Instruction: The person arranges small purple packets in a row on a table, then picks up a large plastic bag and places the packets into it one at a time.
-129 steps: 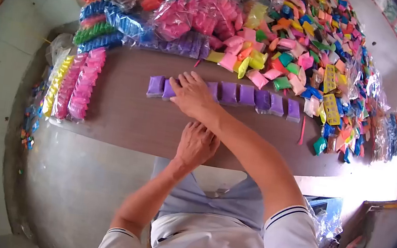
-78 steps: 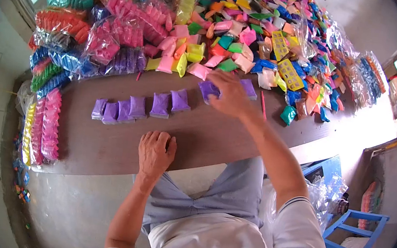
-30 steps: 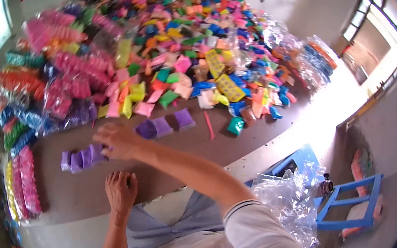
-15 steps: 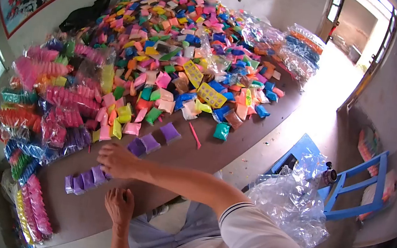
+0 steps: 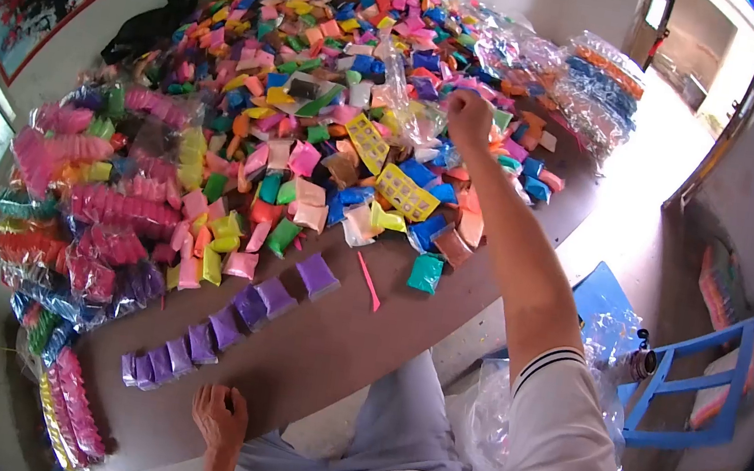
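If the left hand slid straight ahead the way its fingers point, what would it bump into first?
Probably the purple packets, in the row just past the fingertips. The left hand looks low over the table, though one view can't show its height for sure.

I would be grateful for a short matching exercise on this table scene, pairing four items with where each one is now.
Things
1. left hand
2. purple packets
3. right hand
4. teal packet

Places
A. over the heap of mixed packets
B. at the near edge of the table
C. at the heap's near side, to the right of the pink stick
D. in a slanting row across the brown tabletop

Right pairs: 1-B; 2-D; 3-A; 4-C
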Tool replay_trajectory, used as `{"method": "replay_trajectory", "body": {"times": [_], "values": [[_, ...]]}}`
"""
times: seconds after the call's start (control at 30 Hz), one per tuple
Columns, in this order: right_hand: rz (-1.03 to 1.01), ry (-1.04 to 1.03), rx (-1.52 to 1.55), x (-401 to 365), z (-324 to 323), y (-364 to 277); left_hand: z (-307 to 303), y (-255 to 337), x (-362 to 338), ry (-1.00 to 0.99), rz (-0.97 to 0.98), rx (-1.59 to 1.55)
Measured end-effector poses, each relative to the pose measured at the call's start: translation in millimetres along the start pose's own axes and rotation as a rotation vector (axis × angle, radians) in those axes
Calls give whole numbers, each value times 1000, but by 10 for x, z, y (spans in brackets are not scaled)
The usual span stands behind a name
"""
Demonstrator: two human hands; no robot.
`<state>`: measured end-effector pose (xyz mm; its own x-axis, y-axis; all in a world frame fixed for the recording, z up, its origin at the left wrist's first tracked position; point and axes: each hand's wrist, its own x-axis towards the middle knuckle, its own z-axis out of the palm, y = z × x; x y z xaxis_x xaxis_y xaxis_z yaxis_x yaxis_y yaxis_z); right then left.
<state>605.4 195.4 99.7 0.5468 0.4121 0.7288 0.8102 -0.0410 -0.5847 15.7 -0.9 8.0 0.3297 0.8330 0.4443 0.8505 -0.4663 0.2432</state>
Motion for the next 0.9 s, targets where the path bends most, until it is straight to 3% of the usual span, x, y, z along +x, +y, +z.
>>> {"method": "replay_trajectory", "body": {"times": [0.07, 0.2, 0.27, 0.53, 0.67, 0.73, 0.77, 0.8, 0.87, 0.9], "values": [[19, 11, -17, 243, 126, 180, 13, -24, 11, -18, 1, 16], [79, -160, -151, 541, 555, 475, 59, -61, -6, -36, -6, 33], [272, -347, -235, 606, 495, 152, 72, -75, -17, -32, -18, 57], [268, -478, -507, 589, 787, 184, 78, -108, -45, -75, -69, 35], [374, -324, -215, 639, 589, 332, 53, -114, -43, -94, -79, 43], [568, -364, 680, 610, 371, 343, 77, -108, -48, -70, -56, 26], [702, -381, 940, 545, 277, 340, 85, -90, -36, -71, -50, 12], [700, -372, 928, 472, 150, 340, 58, -77, -24, -86, -57, 19], [754, -607, 1439, 347, -96, 310, 49, -86, -25, -103, -55, 16], [705, -688, 1548, 288, -154, 319, 58, -97, -37, -95, -49, 21]]}}
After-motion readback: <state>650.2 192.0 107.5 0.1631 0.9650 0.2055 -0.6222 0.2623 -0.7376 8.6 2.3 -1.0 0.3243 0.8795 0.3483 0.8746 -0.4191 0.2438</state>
